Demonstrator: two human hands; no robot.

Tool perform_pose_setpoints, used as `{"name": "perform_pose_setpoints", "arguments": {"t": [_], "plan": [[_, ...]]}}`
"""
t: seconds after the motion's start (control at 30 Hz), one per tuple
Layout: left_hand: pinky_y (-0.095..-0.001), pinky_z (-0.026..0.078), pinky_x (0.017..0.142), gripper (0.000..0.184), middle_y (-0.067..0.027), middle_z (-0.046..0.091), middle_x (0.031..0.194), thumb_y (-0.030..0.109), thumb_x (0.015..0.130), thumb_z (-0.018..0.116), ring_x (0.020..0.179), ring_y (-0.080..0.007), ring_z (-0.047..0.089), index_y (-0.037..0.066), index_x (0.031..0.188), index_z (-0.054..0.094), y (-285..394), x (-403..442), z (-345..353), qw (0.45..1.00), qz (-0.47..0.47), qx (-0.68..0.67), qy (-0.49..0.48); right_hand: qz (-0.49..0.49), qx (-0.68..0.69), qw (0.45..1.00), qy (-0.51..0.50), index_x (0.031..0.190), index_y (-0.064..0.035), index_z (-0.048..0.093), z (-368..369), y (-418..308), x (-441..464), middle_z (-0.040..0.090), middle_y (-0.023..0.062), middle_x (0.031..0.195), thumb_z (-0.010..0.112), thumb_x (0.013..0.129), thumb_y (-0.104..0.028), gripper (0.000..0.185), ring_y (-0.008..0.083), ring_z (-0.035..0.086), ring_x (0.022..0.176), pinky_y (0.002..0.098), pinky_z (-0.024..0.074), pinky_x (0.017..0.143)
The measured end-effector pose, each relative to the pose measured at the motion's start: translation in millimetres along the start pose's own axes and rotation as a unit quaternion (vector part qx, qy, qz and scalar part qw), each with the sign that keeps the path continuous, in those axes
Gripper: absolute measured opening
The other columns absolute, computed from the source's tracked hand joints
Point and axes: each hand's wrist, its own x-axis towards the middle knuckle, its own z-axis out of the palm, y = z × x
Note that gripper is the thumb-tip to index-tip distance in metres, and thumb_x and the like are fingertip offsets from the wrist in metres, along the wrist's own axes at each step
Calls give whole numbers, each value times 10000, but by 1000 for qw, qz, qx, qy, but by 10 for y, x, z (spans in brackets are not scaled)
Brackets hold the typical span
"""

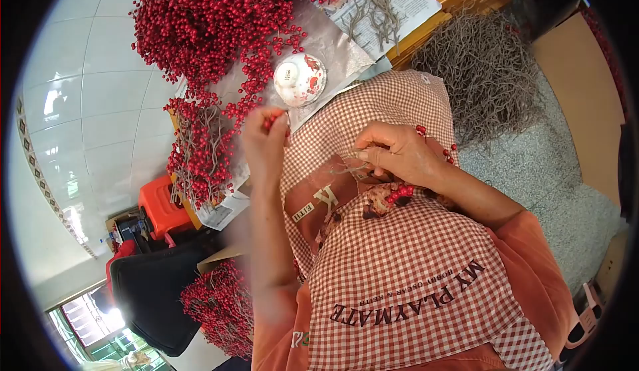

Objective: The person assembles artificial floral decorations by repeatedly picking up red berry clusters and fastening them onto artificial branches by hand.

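Observation:
Red berries show between the closed fingers of my left hand (266,131), which is raised beside the table edge, just below a white bowl with a red pattern (300,80). My right hand (393,151) pinches a thin brown twig (347,165) over my lap. Red berries (401,194) hang below my right hand, and a few more (421,130) show behind its wrist. A checked apron (399,264) covers my front and lap.
A large heap of red berry sprays (206,24) lies on the table, with a smaller bunch (200,151) nearer. Bare twigs (479,71) are piled at the right. An orange-red stool (163,204), a black chair (163,291) and more berries (219,308) stand at lower left.

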Motion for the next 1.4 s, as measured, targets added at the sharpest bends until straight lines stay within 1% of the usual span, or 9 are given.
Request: {"name": "perform_pose_setpoints", "arguments": {"t": [0.07, 0.27, 0.5, 0.7, 0.77, 0.83, 0.97, 1.03, 1.4], "plan": [[-230, 421, 480, 45, -40, 544, 777, 6, 840, 621, 541, -103, 523, 7, 881, 638, 37, 326, -58, 979, 144, 147, 4, 4, -15, 1000, -2, 930, -7, 604, -34, -4, -13, 581, 4, 663, 592, 877, -51, 69, 55, 525, 549, 219, 426, 505], [-366, 465, 666, 86, -143, 535, 810, -2, 746, 631, 728, -278, 571, 13, 828, 652, 280, 925, 6, 889, 273, 350, -113, -12, -42, 999, 2, 905, -11, 617, 9, 62, -89, 612, 16, 704, 596, 871, -54, 59, 61, 559, 604, 229, 455, 534], [-389, 466, 696, 104, -198, 542, 815, -49, 698, 600, 770, -343, 564, -9, 791, 621, 169, 964, 19, 857, 295, 394, -151, -85, -103, 991, 14, 884, -11, 630, -70, 97, -104, 635, 47, 727, 608, 865, -87, 81, 99, 592, 631, 263, 484, 578], [-247, 416, 536, 49, -38, 585, 741, -22, 778, 628, 592, -123, 540, 19, 801, 614, -146, 593, -204, 979, 100, 174, -38, -66, -100, 993, -7, 906, -4, 634, -64, 25, -84, 626, 25, 762, 605, 873, -54, 66, 57, 567, 634, 223, 451, 548], [-199, 397, 500, 53, -11, 594, 723, -8, 825, 618, 543, -70, 512, 30, 860, 606, -131, 359, -102, 988, -83, -129, -20, -126, -159, 979, -3, 924, 3, 632, -66, 101, -20, 633, 33, 784, 606, 868, -56, 85, 69, 578, 659, 230, 460, 568], [-212, 424, 511, 68, -33, 598, 734, -16, 836, 600, 579, -99, 539, 21, 892, 591, -146, 162, -22, 975, -77, -204, -32, -180, -220, 959, 1, 941, 10, 630, -66, 73, 15, 640, 41, 806, 606, 863, -59, 107, 81, 589, 684, 237, 470, 589], [-275, 509, 553, 109, -108, 598, 761, -17, 874, 561, 692, -200, 609, -4, 981, 544, -11, -366, 117, 928, -75, -360, -62, -70, -183, 981, 9, 979, 9, 643, 65, -217, 3, 664, 72, 856, 609, 856, -84, 157, 133, 627, 736, 250, 491, 645], [-291, 561, 601, 90, -124, 611, 774, -17, 880, 566, 654, -201, 611, -13, 963, 532, 109, -579, 130, 874, -64, -462, -134, -145, -214, 966, -11, 961, 8, 652, 107, -218, 32, 669, 79, 849, 623, 849, -85, 149, 139, 637, 746, 252, 494, 648], [-248, 476, 470, 146, -113, 558, 932, 34, 858, 647, 656, -181, 588, -15, 944, 540, 116, -921, 210, 880, -20, -463, -101, -183, -234, 955, -2, 899, 12, 676, 232, -168, 58, 683, 94, 790, 654, 814, -76, 124, 159, 657, 709, 272, 512, 610]]}}
